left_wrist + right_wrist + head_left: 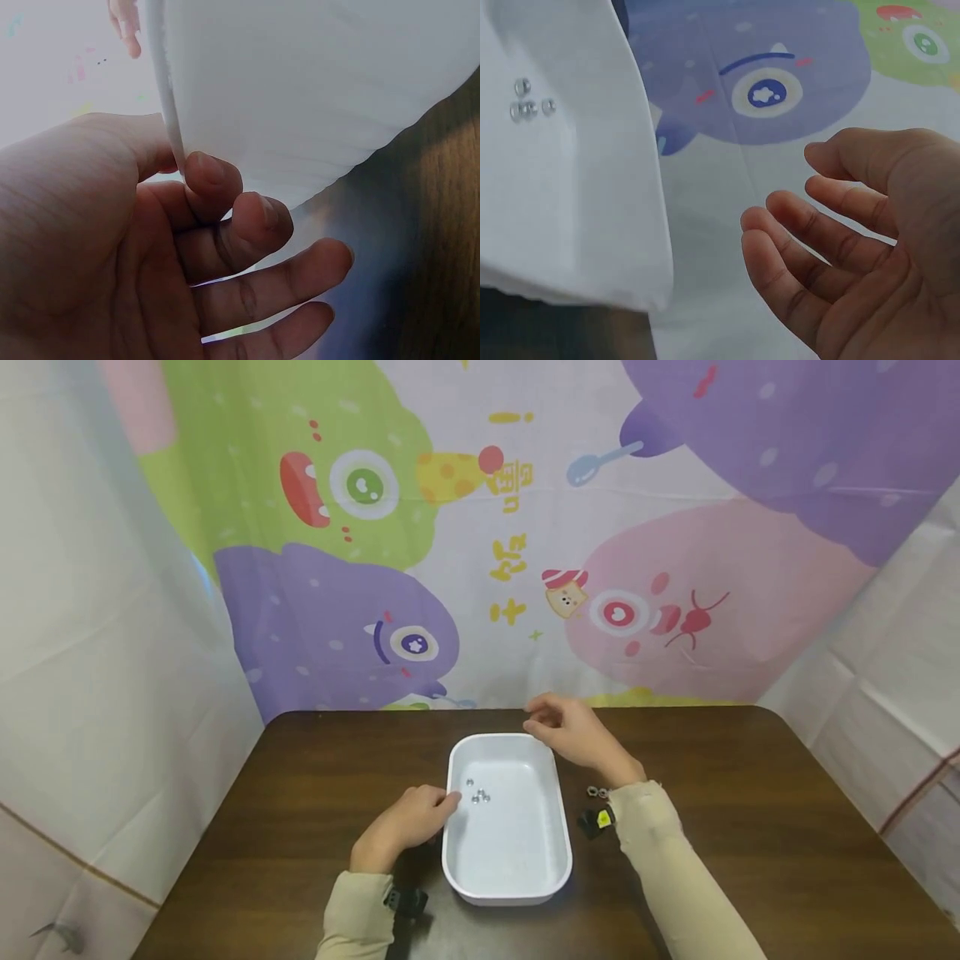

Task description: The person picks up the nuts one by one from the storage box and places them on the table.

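Observation:
A white rectangular tray (507,893) stands on the brown table in the head view. Several small shiny metal nuts (480,796) lie in it, toward its left wall. My left hand (406,824) pinches the tray's left rim, thumb inside and fingertips (259,212) against the outer wall. Near the tray's far right corner hovers my right hand (573,732), its fingers loosely curved with nothing between them. The right wrist view shows that hand (855,247) apart from the tray wall.
More metal nuts (594,792) lie on the table (720,827) right of the tray, partly hidden by the right sleeve (660,835). Behind the table's far edge hangs a cartoon-printed cloth (517,668). White sheets (97,635) hang at both sides.

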The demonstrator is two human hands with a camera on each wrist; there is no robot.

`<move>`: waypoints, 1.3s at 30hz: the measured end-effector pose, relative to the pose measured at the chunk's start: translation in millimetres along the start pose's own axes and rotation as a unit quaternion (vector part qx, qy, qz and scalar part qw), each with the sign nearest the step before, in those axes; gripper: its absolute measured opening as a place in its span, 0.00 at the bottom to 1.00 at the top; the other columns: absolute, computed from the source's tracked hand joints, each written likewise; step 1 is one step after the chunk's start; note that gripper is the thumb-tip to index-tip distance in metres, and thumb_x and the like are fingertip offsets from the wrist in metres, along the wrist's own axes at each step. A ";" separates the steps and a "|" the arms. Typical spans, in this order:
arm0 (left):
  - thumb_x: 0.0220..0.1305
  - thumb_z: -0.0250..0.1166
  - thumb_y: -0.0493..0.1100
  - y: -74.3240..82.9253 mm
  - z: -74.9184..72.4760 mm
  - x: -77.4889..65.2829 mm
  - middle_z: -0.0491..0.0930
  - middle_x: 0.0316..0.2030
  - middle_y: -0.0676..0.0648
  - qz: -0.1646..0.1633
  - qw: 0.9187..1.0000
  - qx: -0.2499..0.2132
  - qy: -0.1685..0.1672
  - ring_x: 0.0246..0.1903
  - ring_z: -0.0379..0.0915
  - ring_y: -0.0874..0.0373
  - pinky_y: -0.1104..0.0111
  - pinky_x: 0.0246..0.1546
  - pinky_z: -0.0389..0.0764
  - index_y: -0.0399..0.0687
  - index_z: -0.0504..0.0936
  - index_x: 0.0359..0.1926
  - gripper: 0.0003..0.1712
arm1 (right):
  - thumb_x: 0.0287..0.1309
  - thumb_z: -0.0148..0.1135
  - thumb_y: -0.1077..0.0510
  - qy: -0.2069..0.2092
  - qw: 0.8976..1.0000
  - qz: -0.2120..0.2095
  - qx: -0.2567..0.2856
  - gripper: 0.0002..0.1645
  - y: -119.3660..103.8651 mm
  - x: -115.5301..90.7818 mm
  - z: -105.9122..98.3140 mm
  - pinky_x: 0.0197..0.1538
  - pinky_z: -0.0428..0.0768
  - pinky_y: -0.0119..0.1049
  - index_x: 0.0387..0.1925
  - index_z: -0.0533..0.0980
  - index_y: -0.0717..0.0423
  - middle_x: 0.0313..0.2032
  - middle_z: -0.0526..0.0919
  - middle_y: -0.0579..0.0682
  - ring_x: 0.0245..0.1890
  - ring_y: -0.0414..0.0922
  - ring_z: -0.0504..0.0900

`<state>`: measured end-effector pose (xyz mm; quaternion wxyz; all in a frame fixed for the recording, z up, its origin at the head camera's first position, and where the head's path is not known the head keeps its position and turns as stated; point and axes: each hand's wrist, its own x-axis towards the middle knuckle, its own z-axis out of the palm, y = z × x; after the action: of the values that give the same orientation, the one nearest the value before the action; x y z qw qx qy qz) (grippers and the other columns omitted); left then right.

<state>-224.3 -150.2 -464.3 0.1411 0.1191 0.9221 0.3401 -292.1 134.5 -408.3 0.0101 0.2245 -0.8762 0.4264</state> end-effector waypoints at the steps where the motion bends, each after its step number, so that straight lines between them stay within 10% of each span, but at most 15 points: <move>1: 0.79 0.51 0.53 0.0 0.0 0.2 0.72 0.17 0.49 0.000 1.000 0.000 0.000 0.19 0.68 0.57 0.65 0.24 0.69 0.45 0.79 0.29 0.23 | 0.69 0.64 0.55 0.000 1.000 0.002 -0.002 0.17 -1.3 1.5 2.4 0.47 0.82 0.43 0.56 0.80 0.56 0.45 0.87 0.52 0.46 0.48 0.85; 20: 0.78 0.52 0.53 -0.2 -0.8 3.1 0.73 0.16 0.49 0.003 1.000 0.005 0.005 0.18 0.70 0.57 0.65 0.23 0.71 0.45 0.82 0.33 0.22 | 0.65 0.67 0.55 -0.021 0.999 0.018 -0.034 0.14 -7.2 23.6 50.7 0.44 0.81 0.39 0.49 0.83 0.57 0.40 0.87 0.50 0.40 0.44 0.83; 39: 0.78 0.51 0.52 -1.4 0.5 4.2 0.71 0.13 0.51 0.014 1.000 0.014 0.005 0.16 0.67 0.59 0.65 0.23 0.69 0.47 0.78 0.26 0.24 | 0.60 0.72 0.61 -0.143 0.986 0.036 -0.076 0.13 -8.7 30.6 82.5 0.35 0.78 0.30 0.45 0.83 0.63 0.32 0.85 0.50 0.29 0.39 0.79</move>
<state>-228.2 -149.6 -466.3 0.1305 0.1325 0.9255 0.3301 -301.7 56.0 -448.0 -0.1133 0.2502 -0.9058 0.3227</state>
